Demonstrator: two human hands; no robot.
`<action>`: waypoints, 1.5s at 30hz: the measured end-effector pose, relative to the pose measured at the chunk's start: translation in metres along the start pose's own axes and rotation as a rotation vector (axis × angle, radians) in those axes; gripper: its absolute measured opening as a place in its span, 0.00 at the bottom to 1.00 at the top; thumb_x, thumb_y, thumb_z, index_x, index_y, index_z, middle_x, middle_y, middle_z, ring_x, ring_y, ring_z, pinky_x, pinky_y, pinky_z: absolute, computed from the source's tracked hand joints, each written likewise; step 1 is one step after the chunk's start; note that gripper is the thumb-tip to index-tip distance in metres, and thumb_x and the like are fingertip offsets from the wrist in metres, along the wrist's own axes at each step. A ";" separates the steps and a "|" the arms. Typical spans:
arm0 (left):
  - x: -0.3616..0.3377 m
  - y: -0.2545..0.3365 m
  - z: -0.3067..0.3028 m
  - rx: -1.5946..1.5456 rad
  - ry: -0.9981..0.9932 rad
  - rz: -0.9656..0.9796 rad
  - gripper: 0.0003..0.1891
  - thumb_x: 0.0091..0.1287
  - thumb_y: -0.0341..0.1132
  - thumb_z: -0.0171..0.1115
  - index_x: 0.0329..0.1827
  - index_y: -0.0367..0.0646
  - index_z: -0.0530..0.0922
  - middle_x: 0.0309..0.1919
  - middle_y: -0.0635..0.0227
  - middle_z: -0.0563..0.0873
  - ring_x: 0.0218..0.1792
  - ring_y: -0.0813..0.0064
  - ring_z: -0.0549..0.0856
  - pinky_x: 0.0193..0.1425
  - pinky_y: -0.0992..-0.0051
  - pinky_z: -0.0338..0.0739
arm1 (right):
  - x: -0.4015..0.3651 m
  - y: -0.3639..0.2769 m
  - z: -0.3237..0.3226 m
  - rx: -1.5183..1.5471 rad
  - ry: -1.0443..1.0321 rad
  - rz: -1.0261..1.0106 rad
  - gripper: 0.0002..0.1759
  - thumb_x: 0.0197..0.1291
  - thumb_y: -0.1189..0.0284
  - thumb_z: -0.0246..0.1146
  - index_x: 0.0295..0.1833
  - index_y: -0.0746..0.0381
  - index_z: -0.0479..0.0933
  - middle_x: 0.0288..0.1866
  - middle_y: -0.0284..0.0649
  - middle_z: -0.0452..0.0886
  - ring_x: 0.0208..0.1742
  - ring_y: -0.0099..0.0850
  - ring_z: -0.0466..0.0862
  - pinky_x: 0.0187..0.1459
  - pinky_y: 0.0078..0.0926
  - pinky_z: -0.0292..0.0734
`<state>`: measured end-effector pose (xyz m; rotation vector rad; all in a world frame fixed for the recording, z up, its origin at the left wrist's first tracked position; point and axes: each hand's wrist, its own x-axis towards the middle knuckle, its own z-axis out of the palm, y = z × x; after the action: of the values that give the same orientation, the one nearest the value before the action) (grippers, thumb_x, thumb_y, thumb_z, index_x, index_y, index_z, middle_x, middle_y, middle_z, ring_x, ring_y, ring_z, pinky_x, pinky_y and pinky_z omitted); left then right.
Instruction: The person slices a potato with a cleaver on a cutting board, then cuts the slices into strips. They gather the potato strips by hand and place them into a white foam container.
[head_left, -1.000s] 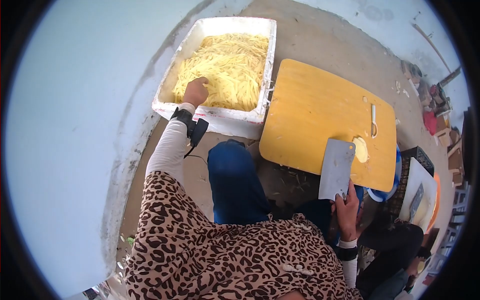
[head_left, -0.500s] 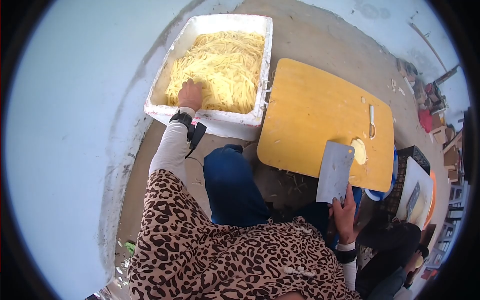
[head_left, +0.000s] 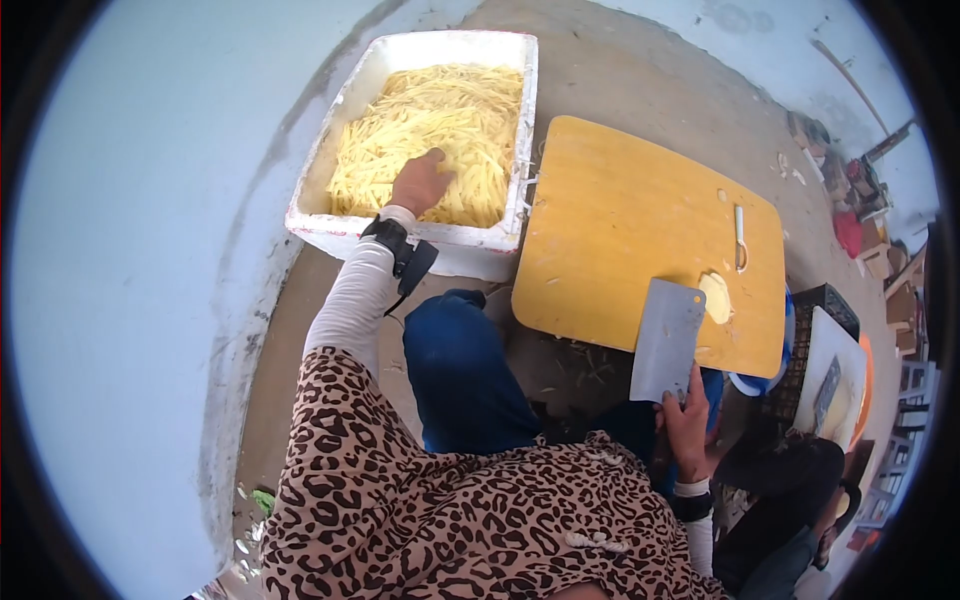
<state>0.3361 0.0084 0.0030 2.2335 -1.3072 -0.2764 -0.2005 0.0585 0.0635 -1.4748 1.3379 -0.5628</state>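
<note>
My left hand [head_left: 422, 187] is palm down on a heap of pale yellow shredded strips, probably potato [head_left: 450, 110], inside a white foam box [head_left: 400, 228]. Its visible fingers are spread slightly and nothing shows in them. In my right hand [head_left: 688, 428] is the handle of a cleaver [head_left: 665, 335], its broad blade lying flat over the near edge of a yellow board [head_left: 620, 220]. Beside the blade sits a small stack of pale slices [head_left: 716, 297]. Farther up the board lies a white-handled peeler [head_left: 740, 238].
To the right, a second person's dark-clad leg [head_left: 785, 465] is beside a white cutting board [head_left: 830, 380] with another knife [head_left: 826, 395] on it. A black crate [head_left: 828, 305] and blue basin [head_left: 787, 345] stand near the yellow board. A wall [head_left: 130, 250] runs along the left.
My left hand has moved right across the strips, toward the middle of the box. My right hand and the cleaver have stayed nearly in place.
</note>
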 end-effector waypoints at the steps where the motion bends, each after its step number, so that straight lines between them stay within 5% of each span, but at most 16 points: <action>1: -0.009 0.014 0.000 0.180 -0.034 0.002 0.24 0.62 0.44 0.68 0.57 0.42 0.75 0.44 0.49 0.86 0.48 0.54 0.86 0.52 0.60 0.80 | 0.000 -0.001 0.000 0.004 -0.001 0.004 0.39 0.62 0.84 0.54 0.79 0.68 0.51 0.29 0.38 0.79 0.19 0.20 0.73 0.20 0.17 0.70; 4: -0.015 0.027 0.006 0.406 -0.137 -0.046 0.33 0.61 0.47 0.70 0.66 0.47 0.67 0.52 0.49 0.81 0.54 0.52 0.83 0.55 0.58 0.79 | 0.000 -0.001 0.001 0.006 0.003 0.003 0.39 0.62 0.84 0.54 0.79 0.69 0.51 0.29 0.39 0.79 0.19 0.20 0.73 0.19 0.17 0.70; 10: -0.005 0.002 0.008 0.450 -0.007 -0.007 0.23 0.64 0.36 0.60 0.62 0.44 0.70 0.50 0.49 0.82 0.51 0.47 0.84 0.53 0.56 0.80 | 0.001 0.002 0.000 -0.009 0.007 0.002 0.39 0.61 0.84 0.54 0.79 0.67 0.51 0.31 0.39 0.79 0.19 0.20 0.74 0.19 0.17 0.71; 13: 0.000 -0.017 -0.009 0.358 -0.016 -0.281 0.16 0.64 0.33 0.58 0.55 0.44 0.74 0.50 0.50 0.83 0.51 0.52 0.86 0.51 0.56 0.82 | 0.001 0.002 0.001 -0.011 0.007 0.003 0.39 0.61 0.84 0.54 0.79 0.67 0.51 0.31 0.39 0.80 0.19 0.20 0.74 0.19 0.17 0.71; 16: -0.003 -0.028 -0.015 0.382 0.123 -0.323 0.14 0.65 0.34 0.57 0.53 0.43 0.75 0.47 0.48 0.83 0.50 0.52 0.85 0.50 0.57 0.81 | 0.002 0.012 0.000 -0.018 0.020 0.020 0.39 0.61 0.83 0.54 0.79 0.66 0.52 0.31 0.40 0.80 0.19 0.20 0.74 0.20 0.18 0.72; 18: -0.005 -0.028 -0.010 0.411 0.224 -0.233 0.12 0.64 0.34 0.57 0.49 0.43 0.77 0.45 0.48 0.83 0.48 0.51 0.84 0.49 0.57 0.81 | 0.002 0.009 0.001 -0.007 0.013 0.030 0.39 0.61 0.83 0.54 0.79 0.66 0.52 0.31 0.40 0.80 0.19 0.20 0.74 0.20 0.18 0.72; 20: 0.003 -0.030 0.002 0.205 0.306 0.131 0.08 0.61 0.32 0.62 0.42 0.41 0.80 0.38 0.48 0.83 0.42 0.47 0.84 0.48 0.57 0.79 | 0.002 0.010 0.001 0.001 0.006 0.038 0.39 0.62 0.82 0.54 0.79 0.65 0.52 0.31 0.40 0.80 0.19 0.20 0.74 0.20 0.18 0.72; 22: 0.011 -0.014 0.013 0.081 0.172 0.245 0.03 0.60 0.31 0.63 0.35 0.42 0.81 0.31 0.54 0.84 0.39 0.51 0.84 0.45 0.61 0.79 | 0.003 0.014 0.000 0.013 0.008 0.059 0.39 0.62 0.82 0.54 0.79 0.64 0.53 0.31 0.39 0.79 0.19 0.20 0.74 0.20 0.17 0.72; 30: 0.010 0.034 0.038 0.398 -0.054 0.145 0.10 0.59 0.37 0.67 0.41 0.43 0.82 0.49 0.56 0.81 0.50 0.55 0.83 0.53 0.61 0.80 | 0.004 0.012 -0.002 -0.009 0.003 0.049 0.39 0.64 0.81 0.55 0.79 0.64 0.51 0.32 0.38 0.80 0.21 0.19 0.74 0.21 0.16 0.71; 37: 0.017 0.025 0.057 0.455 -0.002 0.077 0.09 0.60 0.36 0.65 0.40 0.43 0.82 0.49 0.58 0.81 0.52 0.57 0.83 0.53 0.61 0.80 | 0.003 0.007 -0.001 -0.028 -0.006 0.049 0.39 0.64 0.81 0.55 0.80 0.64 0.50 0.32 0.38 0.80 0.21 0.20 0.74 0.21 0.16 0.71; 40: 0.018 0.010 0.049 0.364 0.039 0.163 0.10 0.59 0.35 0.63 0.41 0.42 0.83 0.45 0.57 0.84 0.47 0.53 0.85 0.50 0.60 0.81 | 0.003 0.010 -0.001 -0.020 -0.001 0.049 0.39 0.64 0.81 0.55 0.80 0.64 0.50 0.31 0.38 0.79 0.21 0.20 0.74 0.21 0.16 0.71; 43: 0.027 -0.012 0.041 0.108 0.012 0.135 0.09 0.62 0.33 0.63 0.41 0.39 0.82 0.36 0.60 0.86 0.35 0.60 0.87 0.41 0.65 0.83 | 0.004 0.013 -0.001 0.002 -0.008 0.063 0.39 0.64 0.81 0.56 0.80 0.64 0.50 0.31 0.38 0.79 0.21 0.20 0.74 0.21 0.16 0.71; 45: 0.024 -0.017 0.031 -0.584 -0.069 -0.154 0.06 0.61 0.29 0.62 0.39 0.37 0.81 0.26 0.62 0.86 0.25 0.68 0.85 0.31 0.71 0.80 | 0.004 0.016 0.000 0.030 0.001 0.061 0.38 0.63 0.82 0.56 0.79 0.64 0.52 0.31 0.38 0.79 0.20 0.20 0.75 0.20 0.17 0.72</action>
<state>0.3478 -0.0158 -0.0297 1.8301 -0.9290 -0.7002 -0.2067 0.0568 0.0481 -1.4049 1.3646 -0.5424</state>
